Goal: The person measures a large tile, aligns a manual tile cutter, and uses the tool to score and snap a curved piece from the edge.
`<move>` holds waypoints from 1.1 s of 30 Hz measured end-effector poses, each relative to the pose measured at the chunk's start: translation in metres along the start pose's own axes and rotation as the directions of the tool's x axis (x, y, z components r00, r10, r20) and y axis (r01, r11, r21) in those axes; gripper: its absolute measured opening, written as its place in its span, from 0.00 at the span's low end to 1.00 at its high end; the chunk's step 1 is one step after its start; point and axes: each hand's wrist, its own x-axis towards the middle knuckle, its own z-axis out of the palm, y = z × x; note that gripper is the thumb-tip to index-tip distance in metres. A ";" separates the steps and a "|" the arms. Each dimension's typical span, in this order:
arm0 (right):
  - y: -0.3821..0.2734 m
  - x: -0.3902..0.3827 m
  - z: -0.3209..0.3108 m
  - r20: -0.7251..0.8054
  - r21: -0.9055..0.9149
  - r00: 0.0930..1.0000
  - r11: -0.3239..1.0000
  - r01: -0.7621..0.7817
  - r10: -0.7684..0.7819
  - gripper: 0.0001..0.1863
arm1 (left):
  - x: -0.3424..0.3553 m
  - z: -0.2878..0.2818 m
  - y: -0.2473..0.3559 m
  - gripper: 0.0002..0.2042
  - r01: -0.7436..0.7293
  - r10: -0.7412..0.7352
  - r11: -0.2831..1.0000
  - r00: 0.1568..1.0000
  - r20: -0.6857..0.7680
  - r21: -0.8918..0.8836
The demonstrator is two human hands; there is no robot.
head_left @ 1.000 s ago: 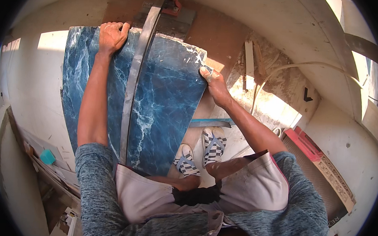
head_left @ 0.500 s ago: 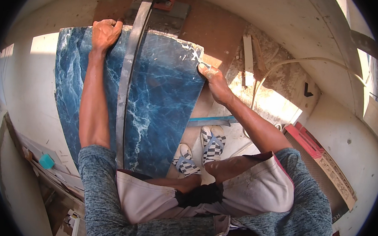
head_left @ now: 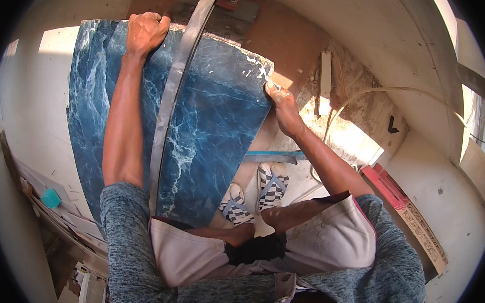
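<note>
A large blue slab with white marble veining (head_left: 217, 117) fills the left and middle, its far edge rough and chipped. My left hand (head_left: 146, 34) is closed over that far edge, left of a long grey metal rail (head_left: 178, 77). The rail runs lengthwise over the slab to a red-and-grey tool (head_left: 229, 1) beyond it. My right hand (head_left: 283, 103) grips the slab's upper right corner, thumb on top. The fingers beneath the slab are hidden.
Checkered sandals (head_left: 270, 191) lie by my bent legs, near a blue strip (head_left: 272, 154). A pale cable (head_left: 377, 88) loops at the right beside a wood offcut (head_left: 324, 82). Long boxes (head_left: 424, 238) lean lower right, a teal block (head_left: 50, 198) lies left among board scraps.
The slab, both hands and the rail's far end sit slightly higher in the picture. The slab's left edge has shifted leftward. Both grips are unchanged.
</note>
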 end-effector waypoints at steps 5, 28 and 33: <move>0.013 0.007 -0.004 0.009 0.008 1.000 1.000 -0.002 0.002 0.17 | -0.002 0.004 0.002 0.09 0.044 -0.047 0.998 0.996 -0.081 -0.037; 0.012 0.001 -0.015 0.027 0.026 0.982 0.982 -0.185 0.185 0.23 | -0.001 -0.012 0.010 0.19 0.419 -0.440 0.806 0.896 0.048 -0.419; 0.025 0.002 -0.023 -0.059 0.019 0.970 0.972 -0.234 0.235 0.24 | -0.001 -0.009 0.009 0.17 0.418 -0.457 0.794 0.889 0.020 -0.441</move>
